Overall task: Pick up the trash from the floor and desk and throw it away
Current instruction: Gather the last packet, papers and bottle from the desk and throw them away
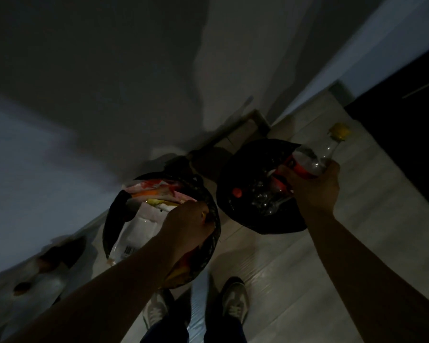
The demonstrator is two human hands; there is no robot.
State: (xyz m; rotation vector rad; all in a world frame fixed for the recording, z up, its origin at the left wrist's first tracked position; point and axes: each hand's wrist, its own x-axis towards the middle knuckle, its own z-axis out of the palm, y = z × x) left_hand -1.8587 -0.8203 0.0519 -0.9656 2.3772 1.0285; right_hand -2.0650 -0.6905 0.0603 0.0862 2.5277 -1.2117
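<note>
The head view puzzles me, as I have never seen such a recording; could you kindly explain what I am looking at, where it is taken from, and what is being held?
There is no machine here. A person wears one camera on the head, looking down, so you see their own two arms and their shoes on a pale floor. The room is dim. Two trash containers lined in black stand open on the floor. The left bin is full of wrappers and paper. The right bag holds empty plastic bottles. The right hand grips a clear bottle with a yellow cap, just above the right bag. The left hand reaches to the left bin's rim. It is too dark to tell whether it holds anything.
</note>
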